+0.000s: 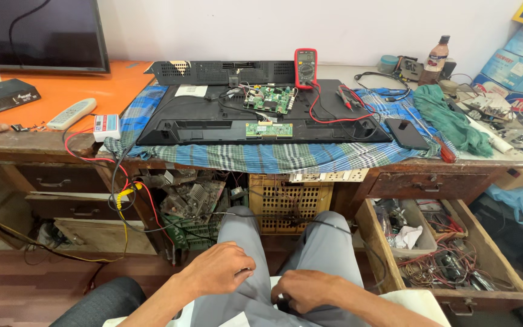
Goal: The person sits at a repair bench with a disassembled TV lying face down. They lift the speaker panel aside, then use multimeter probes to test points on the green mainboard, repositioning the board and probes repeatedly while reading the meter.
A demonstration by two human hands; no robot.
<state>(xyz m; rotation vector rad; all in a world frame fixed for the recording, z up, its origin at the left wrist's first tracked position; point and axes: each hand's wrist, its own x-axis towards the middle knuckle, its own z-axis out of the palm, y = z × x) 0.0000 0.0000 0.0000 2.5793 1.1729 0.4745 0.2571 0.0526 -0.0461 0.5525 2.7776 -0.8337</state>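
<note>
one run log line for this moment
left hand: on lap | right hand: on lap | opened tv: on bench | multimeter: untouched

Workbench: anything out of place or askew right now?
The lower right drawer hangs open, crammed with tangled wires. Red and yellow leads dangle off the bench edge. The television back panel lies flat, boards exposed. Both hands, left and right, rest on the lap.

Electronics repair workshop: an opened television (261, 118) with bare circuit boards (269, 100) on the tabletop (68, 91), a multimeter (305, 66), and an open drawer (455, 254) of tangled wires and parts.
</note>
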